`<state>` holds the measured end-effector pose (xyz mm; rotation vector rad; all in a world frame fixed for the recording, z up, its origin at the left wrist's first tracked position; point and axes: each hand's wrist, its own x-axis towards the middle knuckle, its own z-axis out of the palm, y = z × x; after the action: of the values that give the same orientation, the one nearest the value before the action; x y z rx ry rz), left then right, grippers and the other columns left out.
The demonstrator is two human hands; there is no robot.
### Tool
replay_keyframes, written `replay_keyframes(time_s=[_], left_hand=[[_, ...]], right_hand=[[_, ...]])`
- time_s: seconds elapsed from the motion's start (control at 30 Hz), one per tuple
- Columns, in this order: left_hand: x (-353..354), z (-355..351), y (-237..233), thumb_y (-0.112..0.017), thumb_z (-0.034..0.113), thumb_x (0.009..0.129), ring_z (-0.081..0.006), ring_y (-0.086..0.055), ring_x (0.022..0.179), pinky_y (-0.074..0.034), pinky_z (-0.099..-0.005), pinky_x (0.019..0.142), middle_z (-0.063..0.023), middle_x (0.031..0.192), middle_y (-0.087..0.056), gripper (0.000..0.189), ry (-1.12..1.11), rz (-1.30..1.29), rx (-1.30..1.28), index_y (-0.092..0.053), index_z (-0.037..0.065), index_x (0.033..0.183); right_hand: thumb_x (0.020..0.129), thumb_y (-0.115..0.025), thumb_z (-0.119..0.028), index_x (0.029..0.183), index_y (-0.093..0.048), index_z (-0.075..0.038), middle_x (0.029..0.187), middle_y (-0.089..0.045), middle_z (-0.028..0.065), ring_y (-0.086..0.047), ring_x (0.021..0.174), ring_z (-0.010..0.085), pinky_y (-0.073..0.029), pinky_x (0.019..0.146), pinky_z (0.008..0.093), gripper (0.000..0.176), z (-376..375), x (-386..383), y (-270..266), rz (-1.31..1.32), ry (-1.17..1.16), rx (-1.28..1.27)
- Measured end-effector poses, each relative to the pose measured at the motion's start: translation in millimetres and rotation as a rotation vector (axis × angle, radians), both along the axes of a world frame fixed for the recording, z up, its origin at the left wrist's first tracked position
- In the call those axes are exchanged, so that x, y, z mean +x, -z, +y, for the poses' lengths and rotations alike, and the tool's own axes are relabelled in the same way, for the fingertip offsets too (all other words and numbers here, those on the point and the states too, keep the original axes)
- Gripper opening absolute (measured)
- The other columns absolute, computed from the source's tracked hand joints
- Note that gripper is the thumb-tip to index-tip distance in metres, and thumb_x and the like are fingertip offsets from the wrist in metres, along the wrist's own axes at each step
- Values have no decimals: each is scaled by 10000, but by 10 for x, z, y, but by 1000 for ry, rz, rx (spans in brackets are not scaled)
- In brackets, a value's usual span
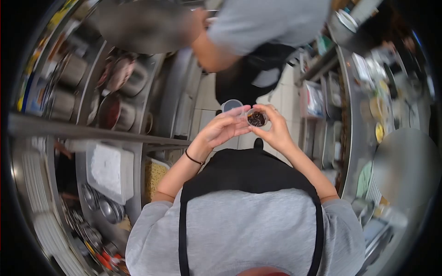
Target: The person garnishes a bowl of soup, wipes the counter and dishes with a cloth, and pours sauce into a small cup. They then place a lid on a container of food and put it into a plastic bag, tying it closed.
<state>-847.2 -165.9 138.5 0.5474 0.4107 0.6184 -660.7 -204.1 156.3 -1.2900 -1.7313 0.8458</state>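
Observation:
In the middle of the head view, a small clear plastic cup point(256, 118) with dark, glossy contents is held between my two hands. My right hand point(277, 131) pinches its right side between thumb and fingers. From the other side my left hand point(223, 129) closes around it, palm turned up and fingertips right at the rim. A round translucent lid point(231, 106) shows just beyond the left fingers, overlapping them. A thin dark band circles the left wrist.
Another person point(271, 27) in a grey shirt and dark apron stands close ahead in the aisle. Shelves at left carry metal pots point(117, 112), a white tub point(110, 170) and noodles point(155, 177). A counter point(350, 138) runs along the right.

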Motion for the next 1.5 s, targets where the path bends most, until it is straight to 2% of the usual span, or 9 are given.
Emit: replay_keyframes(time_s=[0.27,0.57,0.67,0.77,1.17,1.3,1.37,1.4,1.5], left_hand=[[1705,422,274,-464,207,880,-247,-581,901,-472,-342,836,-172,980,-572,360,309,78,-50,-476,-89,1085],[3973,480,239,-692,139,715,-151,-590,769,-488,-252,696,-108,870,-604,328,533,393,528,-578,-66,944],[4531,431,296,-684,120,714,-151,-589,772,-490,-250,681,-115,859,-607,329,513,410,621,-570,-85,945],[4983,301,368,-662,80,714,-134,-582,757,-469,-242,683,-99,848,-614,289,576,430,720,-573,-69,946],[6451,420,806,-667,88,717,-100,-564,675,-453,-217,614,-65,784,-616,248,997,404,847,-594,-43,915],[7077,770,1024,-647,95,727,-89,-561,631,-457,-214,570,-65,754,-620,237,1050,406,921,-607,-47,912],[7432,1022,1338,-659,127,719,-124,-581,618,-468,-235,589,-95,753,-630,295,1111,429,1033,-597,-56,942],[7551,1083,1419,-659,127,719,-124,-581,618,-468,-235,589,-95,753,-630,295,1135,399,1041,-597,-56,942],[7704,1154,1333,-681,212,706,-228,-610,777,-480,-295,648,-185,872,-624,426,858,310,1545,-565,-46,1024]], right_hand=[[654,-652,-49,1044,-467,-24,970,-514,136,-529,902,284,-423,775,347,432,-344,1348,154,-140,444,160],[625,-699,-72,1084,-443,-27,1029,-481,142,-502,947,307,-415,791,352,528,-595,3105,426,-200,699,161],[662,-705,-129,1081,-478,-14,1041,-519,125,-516,970,259,-414,809,339,490,-674,3572,521,-98,822,246],[757,-647,-188,952,-568,12,902,-612,76,-562,837,130,-435,743,265,290,-767,3950,698,715,829,-75],[781,-619,-132,940,-565,13,858,-609,79,-557,748,120,-449,695,248,222,-951,4937,1237,650,1325,-129],[681,-699,-254,948,-571,-5,937,-578,119,-531,887,245,-426,769,337,387,-1492,5695,446,-351,1814,176],[652,-690,-173,931,-578,-17,911,-570,144,-518,888,299,-408,759,362,339,-2158,6105,-78,-309,2085,256],[706,-566,-90,822,-598,23,834,-593,190,-551,783,332,-425,691,419,166,-2439,6084,-479,-702,2217,154],[659,-682,-211,1028,-542,-36,987,-547,188,-511,891,341,-405,770,393,432,-3632,6316,-820,-1556,2643,250]])
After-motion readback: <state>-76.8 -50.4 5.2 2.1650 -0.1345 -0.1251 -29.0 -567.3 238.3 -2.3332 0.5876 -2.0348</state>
